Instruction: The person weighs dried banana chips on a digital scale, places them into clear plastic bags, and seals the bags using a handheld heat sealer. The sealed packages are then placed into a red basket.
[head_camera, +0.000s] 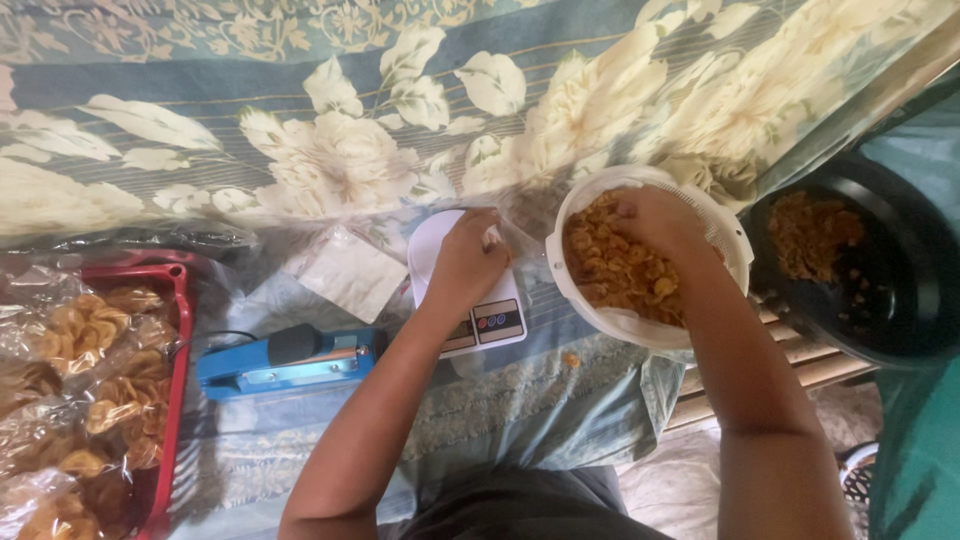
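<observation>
right fingertips buried in snacks (620, 270), red tray (178, 300) cut off left

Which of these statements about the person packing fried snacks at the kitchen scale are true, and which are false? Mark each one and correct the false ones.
1. The right hand reaches into the white basket of fried snacks. True.
2. The left hand rests on the blue heat sealer. False: it is at the white kitchen scale, touching a clear plastic bag.
3. The black basin holds no food. False: some fried snacks lie in it.
4. Sealed snack bags lie in a red tray at the left. True.
</observation>
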